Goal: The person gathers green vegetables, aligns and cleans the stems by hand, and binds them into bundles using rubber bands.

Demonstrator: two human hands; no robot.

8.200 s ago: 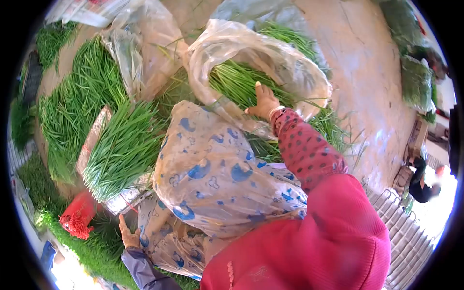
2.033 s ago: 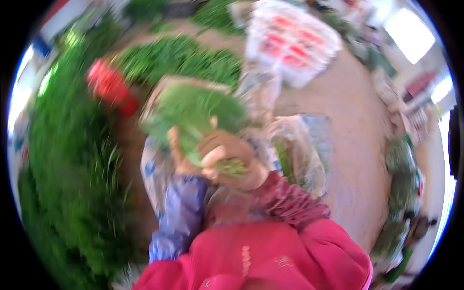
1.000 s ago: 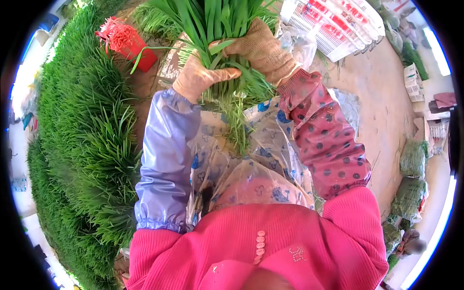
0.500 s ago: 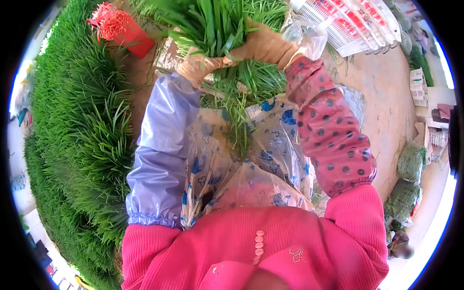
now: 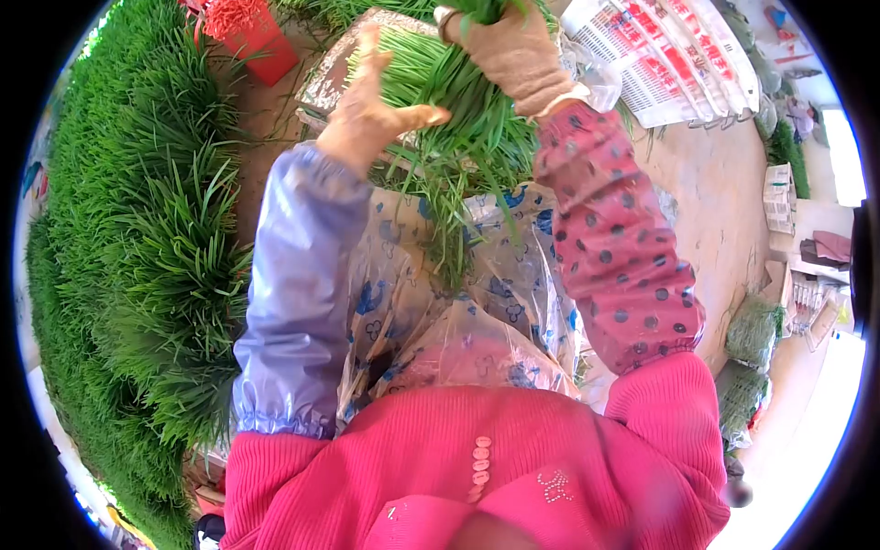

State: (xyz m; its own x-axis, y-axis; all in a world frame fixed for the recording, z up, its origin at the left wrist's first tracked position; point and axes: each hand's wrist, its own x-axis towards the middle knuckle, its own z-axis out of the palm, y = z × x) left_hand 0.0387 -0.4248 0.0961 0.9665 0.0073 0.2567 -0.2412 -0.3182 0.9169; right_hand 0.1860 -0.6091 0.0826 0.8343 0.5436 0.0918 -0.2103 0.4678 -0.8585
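Note:
My right hand (image 5: 515, 57), in a tan work glove, is closed around a bunch of long green chives (image 5: 488, 9) at the top edge, partly cut off by the frame. My left hand (image 5: 362, 115) holds nothing; its thumb and fingers are spread apart. Just to the right of it lies a pile of chives (image 5: 435, 78), pale stalks toward the left and leaves toward the right. The pile rests on a worn board (image 5: 323, 87). Loose leaves hang over the clear plastic apron (image 5: 500, 293) on my lap.
A tall bank of chives (image 5: 137, 275) runs along the left. Near its top stands a red container (image 5: 261, 50) full of red bands. Newspaper sheets (image 5: 665, 60) lie at upper right beside a crumpled plastic bag (image 5: 600, 82). Wrapped green bundles (image 5: 753, 330) sit at far right.
My left hand has come off the bunch and opened. My right hand has carried the bunch upward, uncovering the pile on the board. The view has shifted slightly.

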